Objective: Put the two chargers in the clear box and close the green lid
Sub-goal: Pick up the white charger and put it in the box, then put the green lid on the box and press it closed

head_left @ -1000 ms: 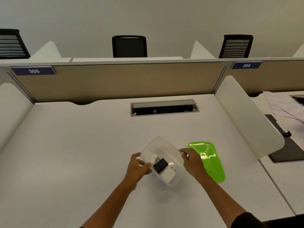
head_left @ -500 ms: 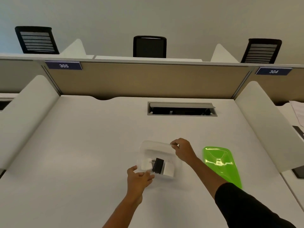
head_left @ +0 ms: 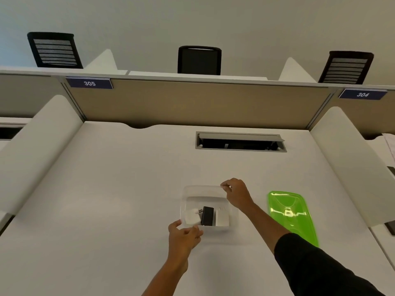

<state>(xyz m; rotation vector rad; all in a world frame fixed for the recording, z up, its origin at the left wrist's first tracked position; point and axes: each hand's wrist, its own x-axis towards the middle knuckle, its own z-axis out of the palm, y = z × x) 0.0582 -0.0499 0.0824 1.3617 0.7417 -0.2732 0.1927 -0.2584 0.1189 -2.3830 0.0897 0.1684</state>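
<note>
A white bench [head_left: 111,189] filled the view. At its far edge stood a tan partition [head_left: 192,103] carrying blue signs, 305 [head_left: 89,83] and 304 [head_left: 362,94]. A grey cable hatch [head_left: 240,141] sat open in the bench just before the partition. White side dividers [head_left: 40,144] flanked the bench. Beyond the partition, three black chairs [head_left: 199,60] stood against a plain pale wall [head_left: 192,20].

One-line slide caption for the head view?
Both hands steady the clear box holding chargers; green lid lies aside on desk.
</note>
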